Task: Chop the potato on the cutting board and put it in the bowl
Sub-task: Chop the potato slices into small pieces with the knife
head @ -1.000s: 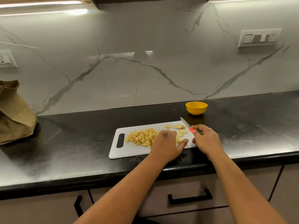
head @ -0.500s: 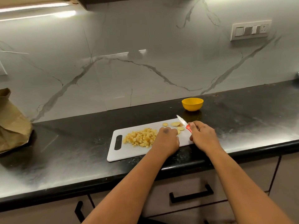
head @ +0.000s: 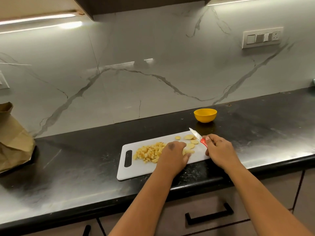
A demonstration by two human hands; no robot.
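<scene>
With the left hand [head: 173, 155] flat on potato slices [head: 190, 145] and the right hand [head: 219, 151] gripping the knife [head: 198, 137], a slipping slice could bring the blade onto fingertips.

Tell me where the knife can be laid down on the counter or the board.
Bare counter right of the yellow bowl, and between the paper bag and the cutting board. The board's near strip is free; its right half is crowded with potato slices and both hands.
</scene>
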